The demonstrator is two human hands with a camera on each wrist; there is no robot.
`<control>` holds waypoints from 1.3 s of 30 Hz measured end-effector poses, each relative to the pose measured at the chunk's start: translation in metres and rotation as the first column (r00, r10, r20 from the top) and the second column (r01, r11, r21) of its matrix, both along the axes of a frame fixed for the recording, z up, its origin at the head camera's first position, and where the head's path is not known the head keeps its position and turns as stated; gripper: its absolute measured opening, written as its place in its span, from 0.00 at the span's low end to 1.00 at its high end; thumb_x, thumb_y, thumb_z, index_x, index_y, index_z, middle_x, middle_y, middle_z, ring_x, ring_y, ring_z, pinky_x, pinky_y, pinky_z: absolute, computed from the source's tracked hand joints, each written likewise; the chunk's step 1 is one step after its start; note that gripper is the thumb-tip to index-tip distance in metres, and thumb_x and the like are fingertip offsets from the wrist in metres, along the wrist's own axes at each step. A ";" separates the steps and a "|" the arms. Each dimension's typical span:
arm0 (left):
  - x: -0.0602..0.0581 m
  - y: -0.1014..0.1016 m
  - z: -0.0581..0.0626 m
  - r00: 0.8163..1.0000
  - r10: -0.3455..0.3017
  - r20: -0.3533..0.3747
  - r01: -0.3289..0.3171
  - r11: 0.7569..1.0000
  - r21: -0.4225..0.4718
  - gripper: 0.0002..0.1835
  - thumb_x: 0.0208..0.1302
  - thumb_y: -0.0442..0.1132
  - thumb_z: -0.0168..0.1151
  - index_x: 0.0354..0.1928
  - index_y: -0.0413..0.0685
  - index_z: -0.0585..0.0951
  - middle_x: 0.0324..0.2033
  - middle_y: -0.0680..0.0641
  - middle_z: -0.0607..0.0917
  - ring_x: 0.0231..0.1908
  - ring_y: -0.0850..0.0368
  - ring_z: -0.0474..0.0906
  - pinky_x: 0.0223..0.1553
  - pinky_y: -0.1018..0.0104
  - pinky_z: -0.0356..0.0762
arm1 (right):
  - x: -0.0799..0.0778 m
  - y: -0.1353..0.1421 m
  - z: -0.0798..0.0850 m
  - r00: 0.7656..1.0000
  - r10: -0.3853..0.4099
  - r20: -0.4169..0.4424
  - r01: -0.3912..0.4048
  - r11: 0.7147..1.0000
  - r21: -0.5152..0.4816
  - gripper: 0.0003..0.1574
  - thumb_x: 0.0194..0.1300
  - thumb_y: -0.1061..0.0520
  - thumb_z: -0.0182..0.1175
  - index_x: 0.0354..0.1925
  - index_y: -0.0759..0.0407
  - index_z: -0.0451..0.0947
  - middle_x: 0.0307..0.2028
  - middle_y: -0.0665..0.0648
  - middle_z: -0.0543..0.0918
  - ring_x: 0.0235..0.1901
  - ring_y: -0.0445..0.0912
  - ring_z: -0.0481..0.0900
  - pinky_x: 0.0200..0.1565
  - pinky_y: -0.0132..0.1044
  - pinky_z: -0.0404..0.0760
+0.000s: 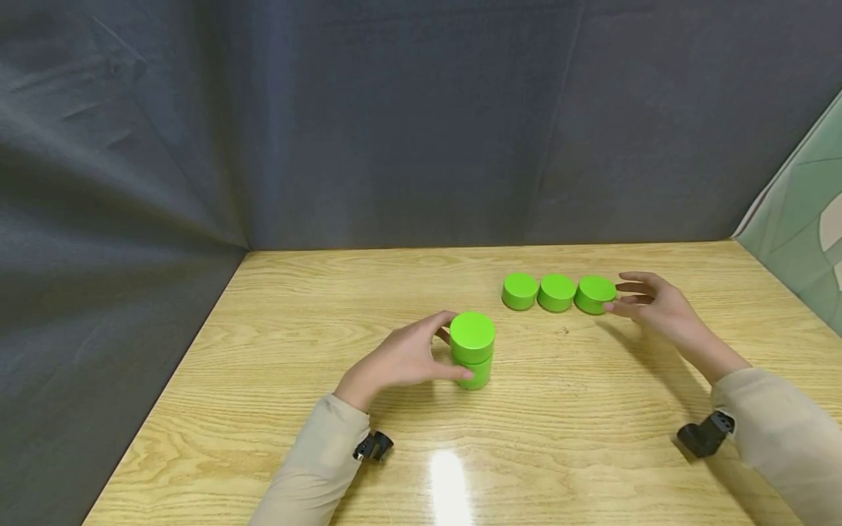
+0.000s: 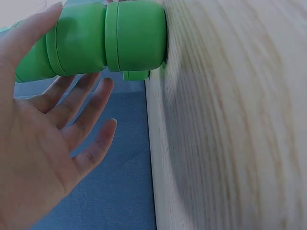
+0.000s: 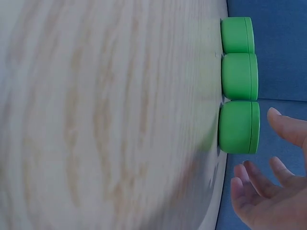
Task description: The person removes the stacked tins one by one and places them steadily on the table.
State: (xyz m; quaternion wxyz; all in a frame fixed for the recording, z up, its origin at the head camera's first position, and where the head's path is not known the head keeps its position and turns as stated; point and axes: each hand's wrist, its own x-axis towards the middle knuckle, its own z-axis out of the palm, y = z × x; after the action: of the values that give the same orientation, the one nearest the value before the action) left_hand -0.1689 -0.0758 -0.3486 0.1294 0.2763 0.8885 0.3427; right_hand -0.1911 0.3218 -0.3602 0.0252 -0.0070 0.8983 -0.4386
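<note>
A stack of bright green round containers stands upright on the table. My left hand holds it from the left, the thumb across its front and the index finger behind. In the left wrist view, the lowest container meets the tabletop, while the left hand's other fingers hang loosely curled beside the stack. Three matching containers stand in a row: a left one, a middle one and a right one. Beside the right one is my right hand, fingers apart; the right wrist view shows a gap between them.
The wooden table ends at a dark cloth backdrop behind and on the left. A pale green patterned panel stands at the right edge. Black wrist cameras hang below both sleeves.
</note>
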 end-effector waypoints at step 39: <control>-0.002 -0.002 -0.005 0.998 -0.018 0.056 0.016 0.999 0.037 0.40 0.53 0.57 0.75 0.67 0.62 0.71 0.51 0.61 0.79 0.52 0.62 0.75 0.52 0.58 0.74 | 0.024 -0.016 0.010 0.984 -0.006 -0.180 -0.008 0.997 -0.077 0.41 0.66 0.56 0.67 0.69 0.68 0.61 0.46 0.30 0.74 0.41 0.22 0.75 0.39 0.19 0.76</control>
State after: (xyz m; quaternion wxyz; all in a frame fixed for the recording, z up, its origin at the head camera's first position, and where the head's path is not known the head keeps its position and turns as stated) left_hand -0.1713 -0.0776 -0.3534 0.1524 0.2761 0.8758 0.3653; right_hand -0.1669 0.3059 -0.3505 -0.0563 -0.0483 0.8792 -0.4707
